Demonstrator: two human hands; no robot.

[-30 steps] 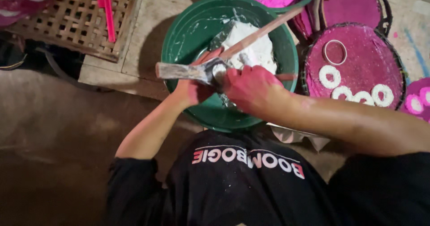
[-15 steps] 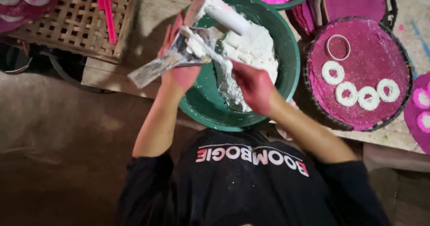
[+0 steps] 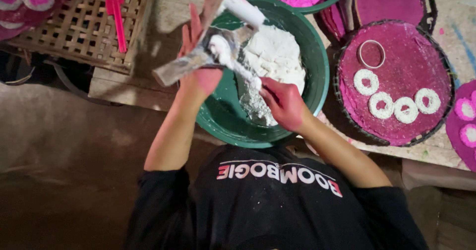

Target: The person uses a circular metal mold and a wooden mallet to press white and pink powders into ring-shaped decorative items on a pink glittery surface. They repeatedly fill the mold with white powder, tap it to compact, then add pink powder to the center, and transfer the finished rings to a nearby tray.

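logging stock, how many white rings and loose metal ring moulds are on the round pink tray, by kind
white rings: 4, lying flat on the round pink tray
metal ring mould: 1, empty, above the rings
total: 5

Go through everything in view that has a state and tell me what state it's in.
Left hand: holding a flat metal scraper, smeared white.
Right hand: fingers pinching a strand of white dough off the scraper.
Green basin: partly filled with white dough.
Pink round tray: four white rings laid on it.
Ring cutter: resting empty on the tray.
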